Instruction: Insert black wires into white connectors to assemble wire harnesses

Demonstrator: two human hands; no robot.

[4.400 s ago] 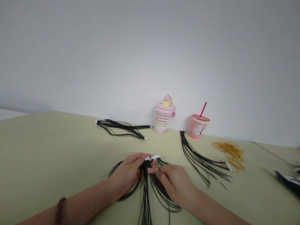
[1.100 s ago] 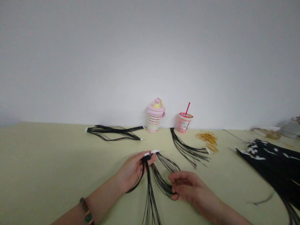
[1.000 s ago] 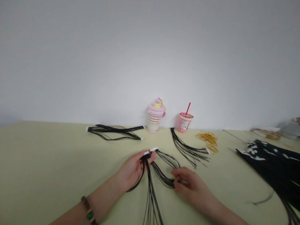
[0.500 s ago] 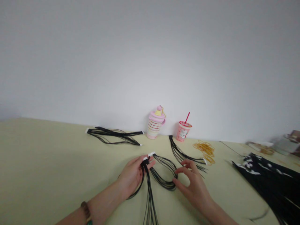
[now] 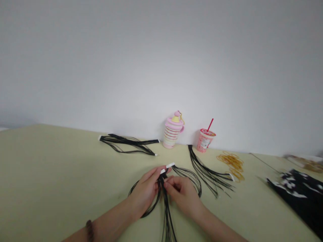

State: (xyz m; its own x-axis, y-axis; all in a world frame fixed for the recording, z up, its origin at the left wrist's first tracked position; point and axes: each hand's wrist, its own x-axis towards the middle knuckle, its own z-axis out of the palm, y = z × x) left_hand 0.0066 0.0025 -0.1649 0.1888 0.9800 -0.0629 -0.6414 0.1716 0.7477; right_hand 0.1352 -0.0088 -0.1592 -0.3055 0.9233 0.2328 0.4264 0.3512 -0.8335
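Observation:
A black cable bundle [image 5: 166,208] with white connectors hangs toward the front edge of the view, its looped wires spreading to both sides. Fingers of my left hand [image 5: 147,190] are wrapped round the bundle just below a white connector [image 5: 163,171]. Beside it, my right hand [image 5: 183,193] pinches the black wires near that connector, thumb and index finger together. A second white connector [image 5: 170,165] sticks out above my left fingertips, with thin wires curving to the right behind my right hand.
Behind lie another black cable bundle [image 5: 131,143], a striped pink cup [image 5: 172,131], a pink cup with a red straw [image 5: 205,140] and a third bundle [image 5: 202,166]. Yellow rubber bands [image 5: 232,163] are right of it. More black cables [image 5: 302,195] with white connectors lie far right.
My right hand has moved left from the looped wires to the connector end beside my left hand and closed there. The view has shifted slightly, so the background things appear displaced.

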